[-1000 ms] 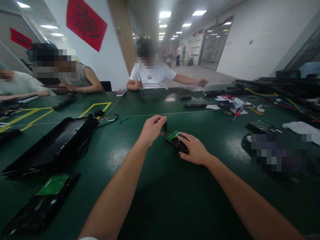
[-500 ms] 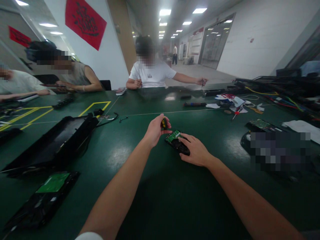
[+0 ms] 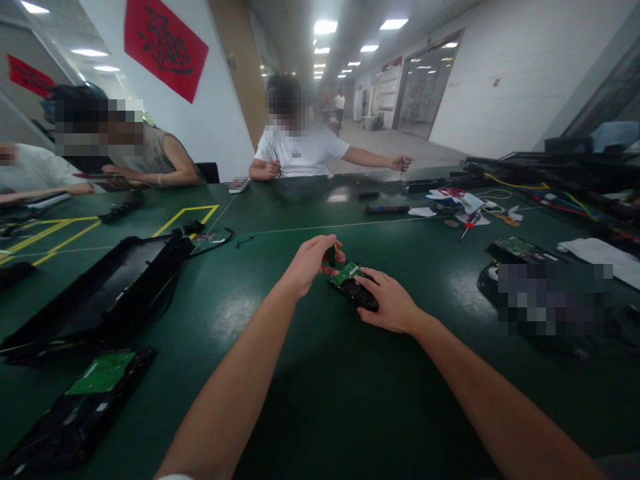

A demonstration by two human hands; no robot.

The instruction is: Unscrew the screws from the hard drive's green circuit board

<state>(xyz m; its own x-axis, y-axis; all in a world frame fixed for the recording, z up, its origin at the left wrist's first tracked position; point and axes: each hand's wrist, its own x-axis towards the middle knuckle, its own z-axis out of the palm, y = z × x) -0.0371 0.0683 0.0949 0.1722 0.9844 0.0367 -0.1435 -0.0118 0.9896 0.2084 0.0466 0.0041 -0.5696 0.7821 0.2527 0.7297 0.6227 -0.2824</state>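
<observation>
My left hand (image 3: 313,263) is closed around a short black-and-yellow tool handle (image 3: 332,254), at the far left end of a small black unit with a green circuit board (image 3: 345,273). Its fingers hide most of the tool, and I cannot make out a tip. From the right, my right hand (image 3: 393,300) grips the same unit, fingers over its top and thumb at the near edge. The unit lies on the green table (image 3: 320,387), its board showing at the far left end and its black body partly under my fingers.
To the left are an open black housing (image 3: 115,287) and another black unit with a green board (image 3: 100,373). On the right lie a red-handled screwdriver (image 3: 467,228), a circuit board (image 3: 523,249) and a cable pile (image 3: 565,183). A person in white (image 3: 300,150) sits opposite.
My left hand has tipped over and lowered slightly, bringing the tool handle down closer to the board. My right hand keeps its hold on the unit. The view has shifted a little.
</observation>
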